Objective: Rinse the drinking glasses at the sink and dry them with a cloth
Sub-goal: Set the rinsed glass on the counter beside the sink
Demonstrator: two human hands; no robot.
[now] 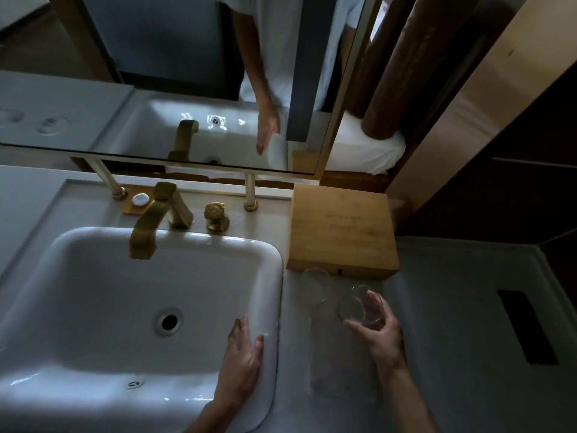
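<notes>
Clear glass (359, 306) sits tilted in my right hand (379, 334), fingers curled round it above the counter (452, 307), beside a second glass (317, 284). My left hand (245, 354) rests flat, fingers straight, on the white sink (93, 307) rim.

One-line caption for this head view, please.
Right hand grips a drinking glass beside the sink; left hand rests on its rim.

Two clear drinking glasses here, both to the right of the white sink (268, 276). The tilted glass (359, 306) is gripped by the right hand (379, 332), and the second glass (317, 284) stands on the surface (452, 385) just beside it, looking upright.
</notes>
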